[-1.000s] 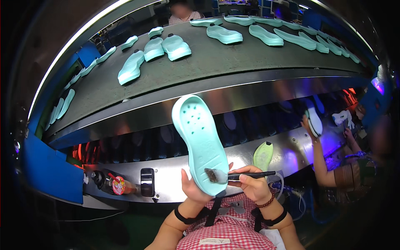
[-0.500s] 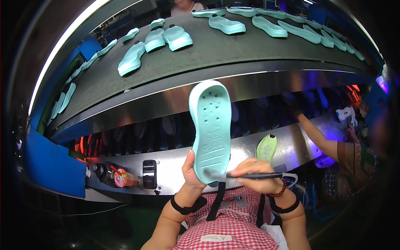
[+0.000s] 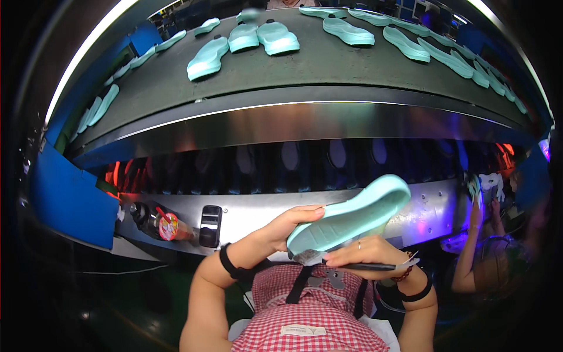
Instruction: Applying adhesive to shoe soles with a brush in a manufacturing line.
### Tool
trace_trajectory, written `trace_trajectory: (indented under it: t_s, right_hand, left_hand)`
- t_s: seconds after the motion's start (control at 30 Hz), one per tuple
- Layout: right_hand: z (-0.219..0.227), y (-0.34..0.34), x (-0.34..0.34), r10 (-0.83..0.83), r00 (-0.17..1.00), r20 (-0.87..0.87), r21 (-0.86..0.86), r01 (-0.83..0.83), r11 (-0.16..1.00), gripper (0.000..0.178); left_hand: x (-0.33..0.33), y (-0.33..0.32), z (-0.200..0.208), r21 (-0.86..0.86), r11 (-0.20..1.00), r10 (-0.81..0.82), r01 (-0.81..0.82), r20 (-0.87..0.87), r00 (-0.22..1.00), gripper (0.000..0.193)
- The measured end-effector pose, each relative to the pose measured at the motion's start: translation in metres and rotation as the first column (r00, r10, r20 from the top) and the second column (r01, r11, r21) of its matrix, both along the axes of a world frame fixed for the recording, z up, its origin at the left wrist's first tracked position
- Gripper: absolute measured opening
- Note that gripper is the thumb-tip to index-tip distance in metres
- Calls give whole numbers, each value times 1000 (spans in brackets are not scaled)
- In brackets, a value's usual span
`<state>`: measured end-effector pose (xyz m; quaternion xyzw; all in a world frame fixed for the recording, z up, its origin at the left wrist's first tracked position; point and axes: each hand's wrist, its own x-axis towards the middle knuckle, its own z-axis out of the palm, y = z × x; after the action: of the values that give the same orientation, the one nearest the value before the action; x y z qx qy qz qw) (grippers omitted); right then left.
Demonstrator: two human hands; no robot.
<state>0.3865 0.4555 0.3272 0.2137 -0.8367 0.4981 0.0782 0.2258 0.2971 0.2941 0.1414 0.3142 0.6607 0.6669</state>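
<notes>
My left hand (image 3: 291,224) grips a light turquoise shoe sole (image 3: 352,217) by its heel end. The sole is tilted on its side, its toe pointing up and to the right, and its hollow inner face is turned toward me. In my right hand (image 3: 370,253) is a brush (image 3: 368,266) with a dark handle. Its grey bristles (image 3: 309,257) are at the lower rim of the heel, seemingly touching it. Part of the bench behind the sole is hidden.
Beyond the bench (image 3: 246,214) runs a dark conveyor belt (image 3: 281,73) carrying several turquoise soles (image 3: 278,38). To my left stand a drink bottle (image 3: 169,226) and a black case (image 3: 210,226). A co-worker's arm (image 3: 469,246) is at the right, near a white cloth (image 3: 492,185).
The sole has swung from upright to a slant toward the right and come lower. The brush has moved from its inner face to the heel rim. Belt soles appear farther right.
</notes>
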Motion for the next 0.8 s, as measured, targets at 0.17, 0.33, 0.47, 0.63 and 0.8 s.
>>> trace_trajectory:
  t_s: [0.17, 0.33, 0.47, 0.63, 0.8]
  right_hand:
    - [-9, 8, -1, 110, 994, 28, 90, -112, 990, 31]
    - [15, 9, 9, 135, 959, 248, 273, -203, 940, 30]
    - [11, 16, 8, 67, 991, 117, 359, -105, 928, 27]
    - [14, 26, 8, 22, 988, 152, 352, -75, 933, 27]
    - [-7, 27, 15, -56, 975, 215, 178, 18, 984, 25]
  left_hand:
    - [-1, -7, 17, -187, 977, -127, 104, -115, 985, 50]
    - [-1, -17, 18, -308, 945, -196, 110, -264, 944, 49]
    - [1, -17, 20, -280, 955, -194, 95, -348, 917, 47]
    - [-3, -23, 21, -286, 957, -155, 40, -393, 906, 46]
    - [-5, -26, 5, -227, 974, -91, 18, -317, 944, 51]
